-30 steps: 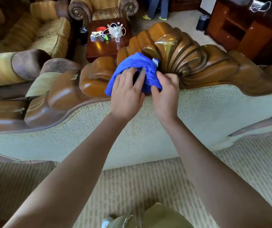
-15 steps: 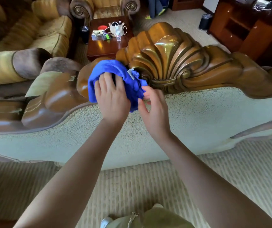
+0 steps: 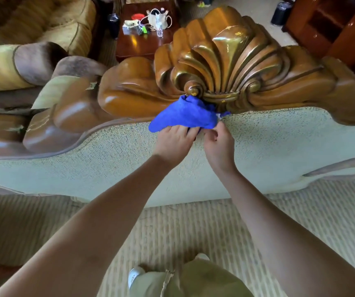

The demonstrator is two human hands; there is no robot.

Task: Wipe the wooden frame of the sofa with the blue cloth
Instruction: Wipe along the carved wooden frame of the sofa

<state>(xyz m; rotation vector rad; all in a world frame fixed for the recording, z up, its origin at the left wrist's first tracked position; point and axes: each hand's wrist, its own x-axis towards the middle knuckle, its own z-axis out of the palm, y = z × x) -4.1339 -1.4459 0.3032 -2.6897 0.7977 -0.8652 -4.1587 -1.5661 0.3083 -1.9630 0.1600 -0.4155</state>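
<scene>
The sofa's carved wooden frame (image 3: 225,61) runs across the view, with a glossy shell-shaped crest at its middle. The blue cloth (image 3: 185,114) is bunched against the lower edge of that crest, just under the small round knob. My left hand (image 3: 175,142) grips the cloth from below, its fingertips tucked under the fabric. My right hand (image 3: 218,144) pinches the cloth's right corner beside the white label. Both hands lie over the pale upholstered back of the sofa (image 3: 279,151).
Beyond the sofa stands a dark coffee table (image 3: 142,43) with a bag, cables and small items. Yellow armchairs (image 3: 50,24) are at far left, a wooden cabinet (image 3: 333,28) at far right, a dark bin (image 3: 280,13) near it. Striped carpet (image 3: 215,228) lies underfoot.
The cloth and both hands have come down from the crest's upper left side to its lower edge by the knob. My right hand now pinches the cloth's corner.
</scene>
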